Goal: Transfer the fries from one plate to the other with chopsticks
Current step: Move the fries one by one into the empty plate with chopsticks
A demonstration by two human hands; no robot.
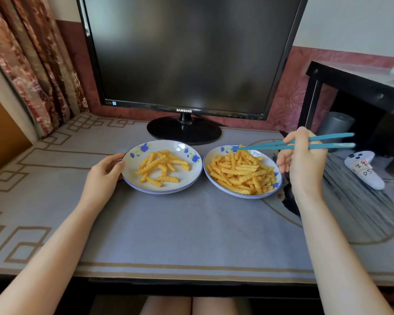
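Observation:
Two white plates with blue flowers stand side by side on the table. The left plate (132, 178) carries a small scatter of crinkle-cut fries (162, 168). The right plate (216, 151) is heaped with fries (241, 173). My left hand (106, 172) holds the left plate's left rim, thumb on top. My right hand (303, 162) grips a pair of teal chopsticks (268, 146) to the right of the full plate. Their tips reach over that plate's far rim and seem to touch the top of a fry there.
A black Samsung monitor (187, 55) stands right behind the plates, its base (184, 130) close to their far rims. A white controller (364, 169) lies at the right. A black side table (359, 87) and a curtain (32, 64) flank the scene.

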